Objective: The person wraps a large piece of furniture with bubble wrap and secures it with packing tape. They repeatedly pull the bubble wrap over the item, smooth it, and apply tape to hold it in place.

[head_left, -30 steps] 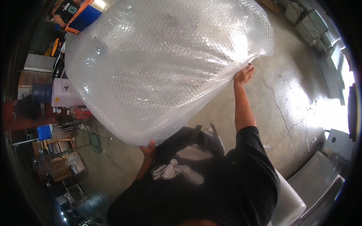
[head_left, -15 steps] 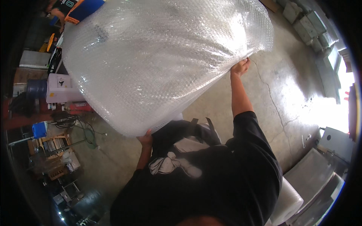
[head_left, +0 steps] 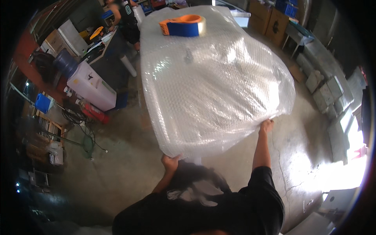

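Observation:
A large sheet of clear bubble wrap (head_left: 203,86) spreads out in front of me over something broad that I cannot make out beneath it. My left hand (head_left: 171,162) grips its near left corner, fingers partly hidden under the plastic. At the near right edge my right hand (head_left: 267,125) is closed on a gathered fold, and creases fan out from there. On top, toward the far end, rests a roll of tape (head_left: 184,26) in an orange and blue dispenser or wrapping; which of these I cannot tell.
Left stand a white water dispenser (head_left: 92,84) with a blue bottle and a red fire extinguisher (head_left: 93,112). Cables and a green stand (head_left: 88,145) are on the floor. Another person (head_left: 127,19) works at a far-left table. Wrapped pale blocks (head_left: 325,92) line the right side.
My view has tilted up, bringing the whole tape roll and the other person into sight. Both hands keep hold of the bubble wrap, and its near right edge now hangs lower.

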`<state>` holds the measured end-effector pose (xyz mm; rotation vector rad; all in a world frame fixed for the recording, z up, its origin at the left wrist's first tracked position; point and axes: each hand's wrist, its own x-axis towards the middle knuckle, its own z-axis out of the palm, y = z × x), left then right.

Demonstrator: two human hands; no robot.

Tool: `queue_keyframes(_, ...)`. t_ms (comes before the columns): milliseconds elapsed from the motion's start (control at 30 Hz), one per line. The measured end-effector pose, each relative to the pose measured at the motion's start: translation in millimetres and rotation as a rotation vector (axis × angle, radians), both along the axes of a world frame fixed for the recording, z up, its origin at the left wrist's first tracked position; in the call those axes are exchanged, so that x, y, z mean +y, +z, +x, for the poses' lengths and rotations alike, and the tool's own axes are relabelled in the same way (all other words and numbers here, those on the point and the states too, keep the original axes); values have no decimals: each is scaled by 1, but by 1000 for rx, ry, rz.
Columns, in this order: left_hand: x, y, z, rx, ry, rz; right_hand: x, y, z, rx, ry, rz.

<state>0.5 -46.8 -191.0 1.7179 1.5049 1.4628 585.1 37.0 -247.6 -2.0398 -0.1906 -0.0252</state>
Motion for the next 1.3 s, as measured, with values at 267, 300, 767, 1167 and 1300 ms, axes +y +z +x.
queue_keyframes(267,44,-3,0,267,32,335,43,324,-52,-735,-54,547)
queue_keyframes(300,52,-6,0,143,-72,215,62,366,-80,-639,161,669)
queue_keyframes(767,75,-17,-18,157,-316,251,256,514,-335,-1114,1133,-599)
queue_keyframes(1167,73,-42,-24,397,-496,243,-175,376,-377,611,1345,141)
queue_keyframes(1300,72,-35,-32,427,-659,167,-193,275,-431,672,1216,34)
